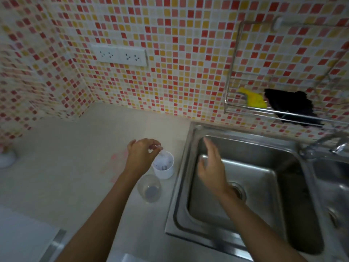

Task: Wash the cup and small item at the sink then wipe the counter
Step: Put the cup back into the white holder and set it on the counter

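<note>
A white cup [164,165] stands on the pale counter [75,167] just left of the steel sink [245,176]. My left hand [142,154] hovers over the cup's rim, its fingertips pinched on a small pale item [159,148] that is too blurred to identify. A clear plastic cup [149,188] stands in front of the white cup. My right hand [212,167] is over the sink basin, fingers spread and holding nothing. A faint pink stain [118,159] marks the counter left of my left hand.
A wire rack [264,110] on the tiled wall holds a yellow sponge [254,99] and a black cloth [290,106]. The tap [324,146] stands at the sink's right. A second basin [336,195] is at far right. A white object [6,157] sits at far left.
</note>
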